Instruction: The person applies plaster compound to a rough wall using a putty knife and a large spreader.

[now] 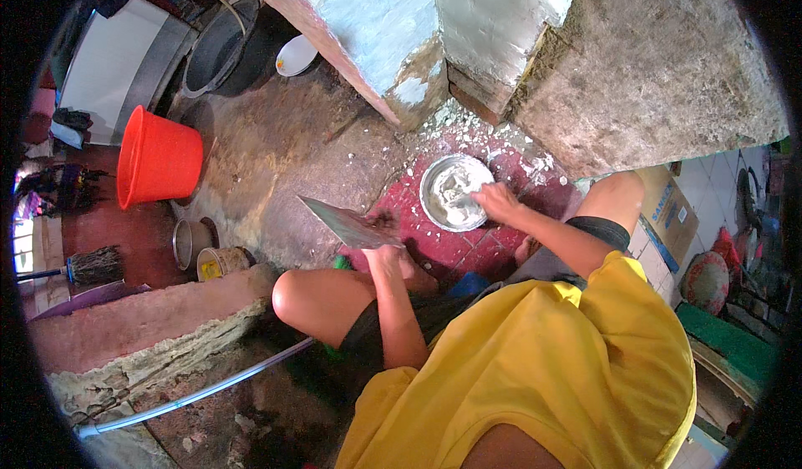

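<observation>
A round metal bowl (482, 221) holding white plaster-like paste (455, 187) stands on the red floor tiles in front of me. My right hand (499, 203) reaches over the bowl's right side. Its fingers are closed round a tool dipped into the paste, mostly covered by the hand, so its kind is unclear. To the left of the bowl, my left hand (386, 260) grips a flat grey metal trowel (347, 223), tilted, with one corner pointing away to the upper left. The trowel's handle is hidden, and the blade is apart from the bowl.
White crumbs (535, 164) litter the tiles beside the patched wall (493, 35). An orange-red bucket (163, 158), a metal pot (190, 243) and a white tub (221, 263) stand left. A pale hose (200, 394) crosses lower left. Cardboard (668, 214) leans at right.
</observation>
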### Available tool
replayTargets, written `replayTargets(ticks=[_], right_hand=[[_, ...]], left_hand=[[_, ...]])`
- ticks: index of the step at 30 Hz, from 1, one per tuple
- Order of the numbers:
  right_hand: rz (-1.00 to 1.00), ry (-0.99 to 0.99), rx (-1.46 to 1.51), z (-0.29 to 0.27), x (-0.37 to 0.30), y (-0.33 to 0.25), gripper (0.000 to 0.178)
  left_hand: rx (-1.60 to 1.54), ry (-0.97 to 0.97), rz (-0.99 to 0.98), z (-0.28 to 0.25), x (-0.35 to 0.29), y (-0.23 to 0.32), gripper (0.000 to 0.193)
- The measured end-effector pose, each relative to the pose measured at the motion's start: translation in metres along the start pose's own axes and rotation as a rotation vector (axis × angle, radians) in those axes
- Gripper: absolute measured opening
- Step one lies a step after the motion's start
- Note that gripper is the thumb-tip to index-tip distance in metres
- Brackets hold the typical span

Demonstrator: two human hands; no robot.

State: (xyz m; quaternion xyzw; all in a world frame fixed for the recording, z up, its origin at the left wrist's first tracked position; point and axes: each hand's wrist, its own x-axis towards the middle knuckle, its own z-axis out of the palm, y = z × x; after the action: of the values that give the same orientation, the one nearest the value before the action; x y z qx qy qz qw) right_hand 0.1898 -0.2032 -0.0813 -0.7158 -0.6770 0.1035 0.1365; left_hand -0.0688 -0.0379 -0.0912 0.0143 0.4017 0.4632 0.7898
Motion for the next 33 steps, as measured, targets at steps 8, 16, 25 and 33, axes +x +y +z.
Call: replayTargets(ticks=[8, 16, 25, 33], right_hand=[[0.232, -0.085, 0.185, -0.027, -0.048, -0.033, 0.026], [0.356, -0.18, 0.251, 0.001, -0.046, -0.034, 0.026], [0.601, -0.405, 0.77, -0.009, -0.014, 0.006, 0.013], [0.461, -0.452, 0.881, 0.007, -0.048, 0.034, 0.029]], left_hand=[[0.092, 0.249, -0.349, -0.007, -0.019, -0.075, 0.064], [0.249, 0.218, -0.538, -0.041, -0.015, -0.095, 0.076], [0.294, 0.121, -0.517, -0.031, -0.011, -0.089, 0.072], [0.242, -0.043, -0.242, -0.058, -0.001, -0.081, 0.065]])
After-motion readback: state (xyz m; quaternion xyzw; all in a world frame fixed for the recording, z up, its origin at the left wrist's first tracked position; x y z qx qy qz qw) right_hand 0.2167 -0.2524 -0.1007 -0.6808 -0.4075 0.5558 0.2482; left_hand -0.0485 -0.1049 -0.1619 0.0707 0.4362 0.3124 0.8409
